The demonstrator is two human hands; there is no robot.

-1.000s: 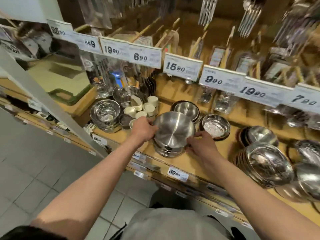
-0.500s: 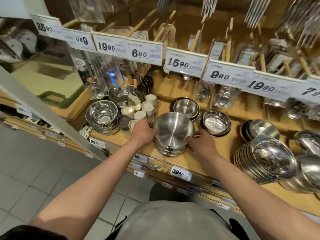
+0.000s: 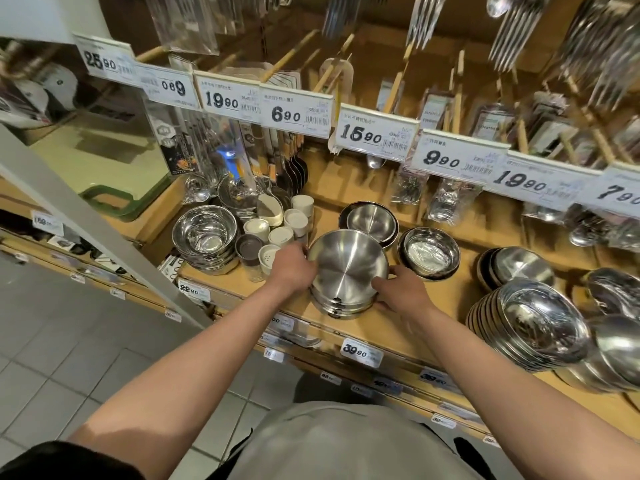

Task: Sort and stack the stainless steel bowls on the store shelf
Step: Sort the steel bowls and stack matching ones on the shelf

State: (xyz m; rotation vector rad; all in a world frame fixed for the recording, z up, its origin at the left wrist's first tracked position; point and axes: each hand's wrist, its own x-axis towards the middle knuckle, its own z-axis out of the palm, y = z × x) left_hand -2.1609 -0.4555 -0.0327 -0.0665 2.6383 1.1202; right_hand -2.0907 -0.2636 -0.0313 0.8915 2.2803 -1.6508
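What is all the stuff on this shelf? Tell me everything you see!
Stack of brushed steel bowls: one stack, silver, shelf front, between both hands.
Shiny steel bowl stack: one, silver, left of the cups.
Small white cups: several, white, behind the left hand.
Dark-rimmed steel bowl: one stack, silver, right of the held stack.
Flat steel dishes: one stack, silver, behind the held stack.
Tilted steel bowl row: one row, silver, far right.
White price tags: many, white, along the rail above.
Wooden shelf: one, tan.
Left hand: holds the stack's left side.
Right hand: holds its right side.
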